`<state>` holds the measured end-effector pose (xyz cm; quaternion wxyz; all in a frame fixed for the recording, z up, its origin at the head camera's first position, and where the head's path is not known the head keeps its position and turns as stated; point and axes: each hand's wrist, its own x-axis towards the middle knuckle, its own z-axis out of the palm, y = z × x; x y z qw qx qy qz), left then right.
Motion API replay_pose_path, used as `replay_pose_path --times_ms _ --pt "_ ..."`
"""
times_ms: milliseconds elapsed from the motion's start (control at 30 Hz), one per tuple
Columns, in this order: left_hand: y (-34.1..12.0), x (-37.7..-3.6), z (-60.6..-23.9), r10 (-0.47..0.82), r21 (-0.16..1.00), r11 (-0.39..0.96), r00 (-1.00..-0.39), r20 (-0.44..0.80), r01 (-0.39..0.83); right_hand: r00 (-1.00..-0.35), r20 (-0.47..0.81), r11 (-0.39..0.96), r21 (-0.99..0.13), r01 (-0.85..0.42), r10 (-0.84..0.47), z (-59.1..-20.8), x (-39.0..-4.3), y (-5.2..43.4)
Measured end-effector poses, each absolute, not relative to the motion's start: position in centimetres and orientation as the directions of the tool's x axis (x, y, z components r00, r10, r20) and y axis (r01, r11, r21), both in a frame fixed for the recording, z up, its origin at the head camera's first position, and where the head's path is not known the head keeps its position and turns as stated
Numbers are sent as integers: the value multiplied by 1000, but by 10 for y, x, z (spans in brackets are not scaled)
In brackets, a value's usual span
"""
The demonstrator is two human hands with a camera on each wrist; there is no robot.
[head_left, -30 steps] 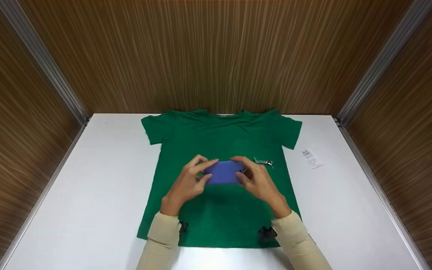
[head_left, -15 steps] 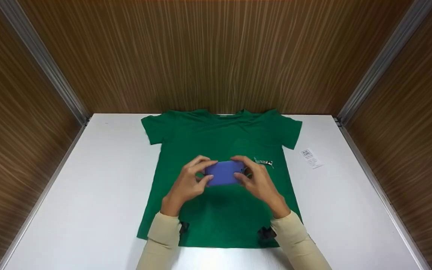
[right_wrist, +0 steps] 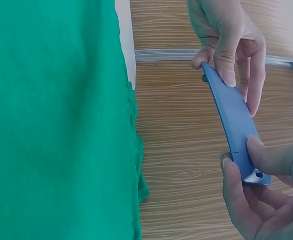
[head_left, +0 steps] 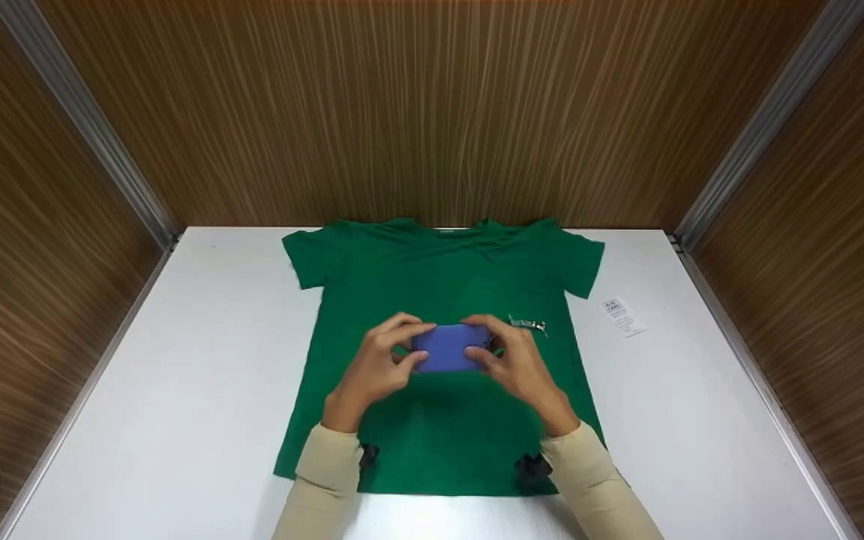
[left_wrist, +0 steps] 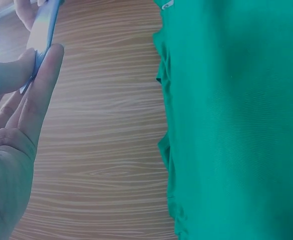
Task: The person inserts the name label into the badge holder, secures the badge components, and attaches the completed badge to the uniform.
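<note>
A blue phone case [head_left: 445,347] with a camera cutout is held level above the green T-shirt [head_left: 439,427], its cutout at the right end. My left hand [head_left: 374,364] pinches the left end, thumb on the near face and fingers along the top edge. At the right end my right hand [head_left: 514,364] pinches it the same way, thumb beside the cutout. In the right wrist view the case [right_wrist: 231,120] appears edge-on and slim between both hands. The left wrist view shows my left hand [left_wrist: 16,115] with its thumb and finger on either side of one end. The case's far side is hidden.
The T-shirt lies spread on a white table [head_left: 162,390]. A small shiny silver item [head_left: 528,324] rests on it, right of my right hand. Beyond the right sleeve is a white printed card [head_left: 624,317]. Wood-patterned walls [head_left: 432,112] enclose the back and sides.
The phone case has tilted slightly and come level again, sinking a touch lower. My right thumb has slid a little left along its face. The shirt, silver item and card stay put.
</note>
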<state>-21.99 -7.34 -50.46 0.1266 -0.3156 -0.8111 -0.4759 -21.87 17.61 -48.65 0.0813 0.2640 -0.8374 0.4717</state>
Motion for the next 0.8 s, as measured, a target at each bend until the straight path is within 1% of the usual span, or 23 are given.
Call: replay_pose_path --times_ms 300,800 --pt "-74 -221 -506 394 695 333 -764 512 637 -850 386 409 -754 -514 -357 -487 -219 177" --pt "-73 -220 -506 404 691 329 -757 513 644 -851 357 377 -781 -498 -385 -486 -218 180"
